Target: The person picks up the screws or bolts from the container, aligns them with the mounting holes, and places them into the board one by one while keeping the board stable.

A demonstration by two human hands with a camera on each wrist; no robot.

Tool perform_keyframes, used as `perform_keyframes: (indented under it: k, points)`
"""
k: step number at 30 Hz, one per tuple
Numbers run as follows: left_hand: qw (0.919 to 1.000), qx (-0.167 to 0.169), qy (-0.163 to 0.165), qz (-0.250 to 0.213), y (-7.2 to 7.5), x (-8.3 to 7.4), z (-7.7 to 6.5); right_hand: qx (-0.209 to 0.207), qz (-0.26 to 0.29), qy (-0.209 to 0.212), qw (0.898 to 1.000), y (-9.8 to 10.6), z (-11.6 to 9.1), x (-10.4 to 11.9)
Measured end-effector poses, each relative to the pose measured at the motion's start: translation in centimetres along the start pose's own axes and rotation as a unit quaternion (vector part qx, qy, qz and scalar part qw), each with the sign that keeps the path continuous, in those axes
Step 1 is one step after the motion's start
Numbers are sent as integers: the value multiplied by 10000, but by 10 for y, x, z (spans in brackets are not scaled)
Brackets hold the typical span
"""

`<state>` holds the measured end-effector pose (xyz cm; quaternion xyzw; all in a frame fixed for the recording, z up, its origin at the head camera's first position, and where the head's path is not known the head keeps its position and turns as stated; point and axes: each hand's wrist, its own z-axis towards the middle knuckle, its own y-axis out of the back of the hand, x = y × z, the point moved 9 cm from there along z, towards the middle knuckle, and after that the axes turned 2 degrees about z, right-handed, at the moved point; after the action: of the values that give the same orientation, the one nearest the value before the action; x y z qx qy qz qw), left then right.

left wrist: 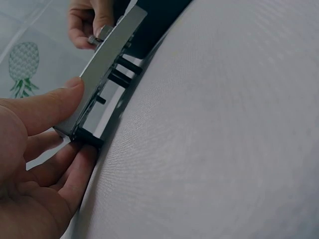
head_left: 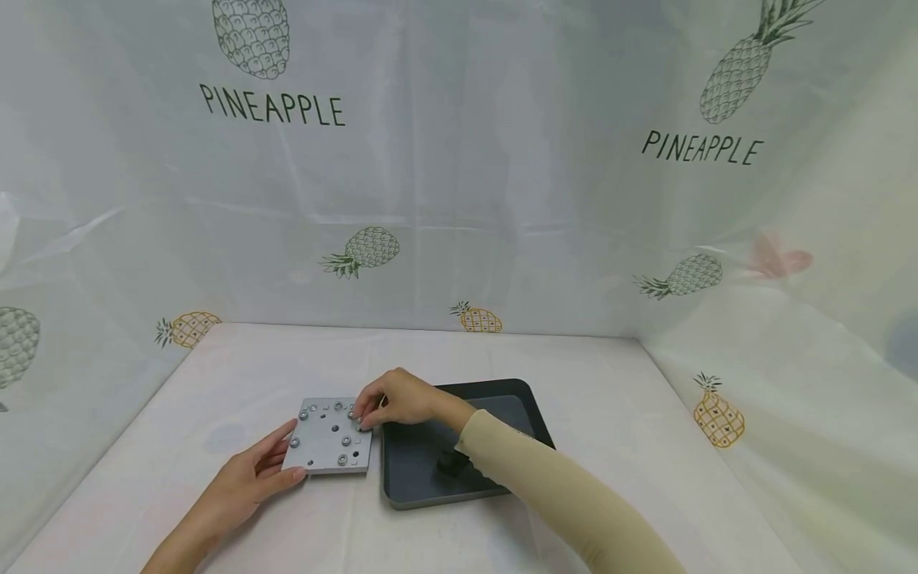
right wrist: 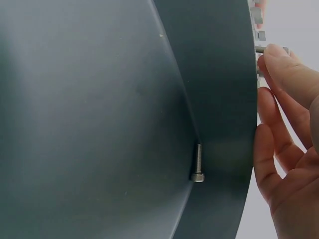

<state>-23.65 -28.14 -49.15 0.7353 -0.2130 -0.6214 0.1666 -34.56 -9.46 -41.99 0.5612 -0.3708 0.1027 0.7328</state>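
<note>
My left hand grips a silver metal plate by its left side, thumb at the near corner. In the left wrist view, the thumb lies along the plate's edge and the fingers reach beneath, where dark pegs stick out. Several socket head screws stand in the plate, among open holes. Over the plate's right edge my right hand pinches a screw between thumb and fingers; its thin shank shows in the right wrist view. The right hand's lower fingers rest along the tray's outer wall.
A dark grey tray stands right beside the plate, under my right forearm. One loose socket head screw lies in it along the wall. A small black object overlaps the tray below my wrist. A pineapple-print curtain hangs behind the white table.
</note>
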Motion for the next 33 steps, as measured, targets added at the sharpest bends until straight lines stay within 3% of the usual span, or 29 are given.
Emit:
perform_keyframes:
  k: [15,24,33]
  points:
    - [10000,-21,6,39,1,-2,-1,28,-275,76,9996,-1,-1,4]
    - [10000,-18,-4,81,1,-1,1,-24,-123,5,9999,-2,-2,-1]
    - [9999,-14,47,121,1,0,0,-141,-192,-24,9997,14,-19,-1]
